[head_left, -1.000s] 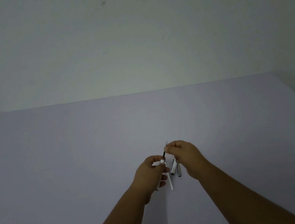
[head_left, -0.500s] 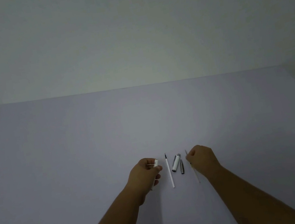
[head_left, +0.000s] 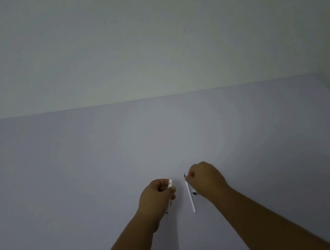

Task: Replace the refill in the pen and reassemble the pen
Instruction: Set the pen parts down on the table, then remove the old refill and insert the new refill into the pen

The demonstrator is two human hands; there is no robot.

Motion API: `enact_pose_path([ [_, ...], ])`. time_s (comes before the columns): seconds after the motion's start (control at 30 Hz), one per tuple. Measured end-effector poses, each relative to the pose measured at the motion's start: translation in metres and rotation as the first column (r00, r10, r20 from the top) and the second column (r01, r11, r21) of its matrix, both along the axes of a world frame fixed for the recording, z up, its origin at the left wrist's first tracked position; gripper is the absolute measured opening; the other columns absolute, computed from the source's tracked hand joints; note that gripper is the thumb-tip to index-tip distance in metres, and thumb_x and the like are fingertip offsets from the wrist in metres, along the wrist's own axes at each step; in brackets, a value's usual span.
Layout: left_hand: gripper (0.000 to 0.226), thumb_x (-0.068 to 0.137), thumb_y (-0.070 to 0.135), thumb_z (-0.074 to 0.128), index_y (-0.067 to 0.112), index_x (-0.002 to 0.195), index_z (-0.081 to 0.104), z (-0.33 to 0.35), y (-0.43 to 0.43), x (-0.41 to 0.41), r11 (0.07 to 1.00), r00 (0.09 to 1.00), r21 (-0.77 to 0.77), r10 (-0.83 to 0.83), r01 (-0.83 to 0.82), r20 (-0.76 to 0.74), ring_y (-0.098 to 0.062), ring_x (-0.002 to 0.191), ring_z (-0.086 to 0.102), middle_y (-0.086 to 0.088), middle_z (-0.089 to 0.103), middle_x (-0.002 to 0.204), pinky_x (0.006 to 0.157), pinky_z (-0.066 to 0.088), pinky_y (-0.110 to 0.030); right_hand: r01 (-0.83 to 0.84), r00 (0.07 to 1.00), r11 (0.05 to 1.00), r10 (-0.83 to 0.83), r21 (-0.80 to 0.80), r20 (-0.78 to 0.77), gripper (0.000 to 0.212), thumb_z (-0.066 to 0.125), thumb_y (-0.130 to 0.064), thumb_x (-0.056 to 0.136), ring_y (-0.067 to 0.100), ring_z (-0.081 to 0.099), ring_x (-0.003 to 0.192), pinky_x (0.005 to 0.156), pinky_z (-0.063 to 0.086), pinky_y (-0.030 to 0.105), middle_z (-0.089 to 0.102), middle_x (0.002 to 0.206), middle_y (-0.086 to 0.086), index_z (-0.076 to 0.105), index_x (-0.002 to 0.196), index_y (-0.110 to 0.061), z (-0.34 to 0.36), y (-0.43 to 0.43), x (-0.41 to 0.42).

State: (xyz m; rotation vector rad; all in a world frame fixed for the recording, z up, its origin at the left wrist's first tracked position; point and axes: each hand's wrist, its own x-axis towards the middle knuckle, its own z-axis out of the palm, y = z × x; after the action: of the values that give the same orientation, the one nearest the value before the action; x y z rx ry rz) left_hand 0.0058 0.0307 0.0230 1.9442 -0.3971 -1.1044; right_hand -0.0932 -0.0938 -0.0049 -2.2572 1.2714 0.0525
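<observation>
My left hand (head_left: 157, 195) is closed around the white pen barrel (head_left: 170, 183); the barrel's open end sticks up past my thumb and its lower end shows below my palm. A thin white refill (head_left: 191, 197) with a dark tip lies on the table between my hands, pointing away from me. My right hand (head_left: 207, 178) is curled over it, with fingertips pinched on its far end near the dark tip. The pen cap (head_left: 194, 192) peeks out from under my right hand. The other refill is hidden.
The pale lilac table (head_left: 81, 183) stretches wide on all sides, with its far edge against a plain wall. Its left and right edges slant in at the frame's sides.
My right hand let go of a thin refill on the right, then moved left onto the white refill, covering the cap. The left hand kept hold of the barrel.
</observation>
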Motion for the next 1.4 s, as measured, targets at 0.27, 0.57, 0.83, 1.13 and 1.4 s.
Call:
enact_pose_path([
  [0.27,0.008,0.088,0.016,0.063,0.023,0.088,0.063,-0.005,0.008,0.006,1.000,1.000,0.010,-0.009,0.009,0.020,-0.014,0.073,0.063,0.000,0.068,0.082,0.067,0.054,-0.027,-0.132,0.972,0.981,0.100,-0.143,-0.210,0.026,0.047,-0.020,0.092,0.028,0.058,0.105,0.081,0.046,0.034,0.066,0.110,0.013,0.065,0.101,-0.005,-0.011,0.026,0.022],
  [0.57,0.008,0.084,0.016,0.067,0.022,0.089,0.067,-0.006,0.020,0.010,0.997,0.994,0.056,-0.051,0.046,0.092,-0.006,0.070,0.054,0.008,0.061,0.077,0.059,0.042,-0.018,0.334,0.766,0.898,-0.435,0.285,0.473,0.020,0.057,-0.024,0.089,0.017,0.053,0.067,0.065,0.042,0.026,0.057,0.066,-0.002,0.067,0.086,-0.006,0.031,0.025,0.017],
  [0.83,0.009,0.084,0.015,0.068,0.024,0.083,0.067,0.002,0.018,-0.003,0.997,0.993,0.033,-0.079,0.076,0.084,-0.011,0.071,0.055,0.003,0.063,0.079,0.060,0.044,-0.019,0.374,0.647,0.837,-0.543,0.398,0.534,0.019,0.056,-0.027,0.091,0.017,0.051,0.057,0.050,0.050,0.028,0.063,0.073,0.004,0.064,0.083,-0.012,0.041,0.034,-0.002],
  [1.13,0.008,0.085,0.016,0.067,0.023,0.089,0.068,0.011,0.014,-0.015,0.994,0.989,-0.023,-0.103,0.106,0.102,-0.010,0.069,0.055,0.004,0.063,0.078,0.060,0.044,-0.019,0.264,0.693,0.837,-0.511,0.480,0.509,0.017,0.059,-0.020,0.089,0.011,0.046,0.052,0.042,0.039,0.011,0.059,0.068,0.005,0.063,0.076,-0.011,0.040,0.042,-0.026],
  [1.4,0.015,0.086,0.015,0.064,0.027,0.096,0.064,0.017,0.007,-0.016,0.986,0.973,-0.044,-0.151,0.161,0.175,-0.013,0.073,0.056,-0.001,0.065,0.085,0.063,0.046,-0.020,0.184,0.759,0.806,-0.480,0.562,0.440,0.017,0.064,-0.026,0.086,0.009,0.053,0.061,0.056,0.043,0.020,0.062,0.070,0.002,0.069,0.080,-0.011,0.046,0.033,-0.034],
])
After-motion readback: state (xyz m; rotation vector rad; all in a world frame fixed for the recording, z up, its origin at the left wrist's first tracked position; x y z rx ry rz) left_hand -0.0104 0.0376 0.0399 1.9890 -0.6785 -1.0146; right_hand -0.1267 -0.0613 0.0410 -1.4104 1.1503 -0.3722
